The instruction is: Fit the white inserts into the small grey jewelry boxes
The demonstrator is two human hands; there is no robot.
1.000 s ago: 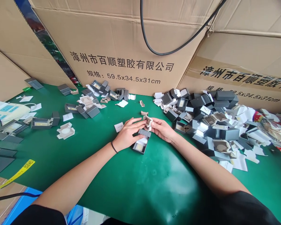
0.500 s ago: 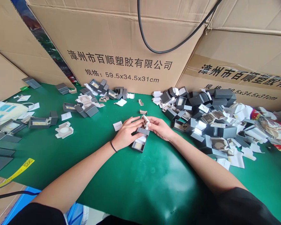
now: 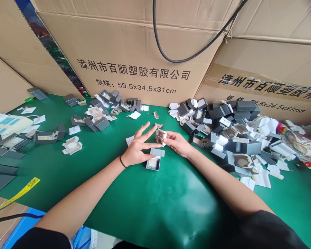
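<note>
Between the fingers and thumb of my right hand [image 3: 178, 142] is a small folded cardboard insert [image 3: 160, 137], pale outside and brownish inside. My left hand [image 3: 139, 145] has its fingers spread, just left of the insert. Its thumb reaches to a small dark grey box [image 3: 152, 164] lying open on the table below; whether it presses on the lid [image 3: 157, 152] I cannot tell. Something pale and yellowish shows inside the box. Partly behind my left hand lies a white printed card [image 3: 129, 140]. A small brown cardboard piece [image 3: 159, 126] lies just beyond the insert.
A large heap of dark boxes [image 3: 219, 110] and torn inserts covers the right side of the green table [image 3: 181, 211]. More open boxes [image 3: 101, 123] and a loose insert [image 3: 72, 145] lie left. Big cartons [image 3: 129, 41] stand behind, with a black cable [image 3: 168, 57] hanging down.
My left hand's fingers have spread and come off the box lid and insert. The insert is now in my right hand alone, turned to show its inside. The box sits lower, lid tipped back.
</note>
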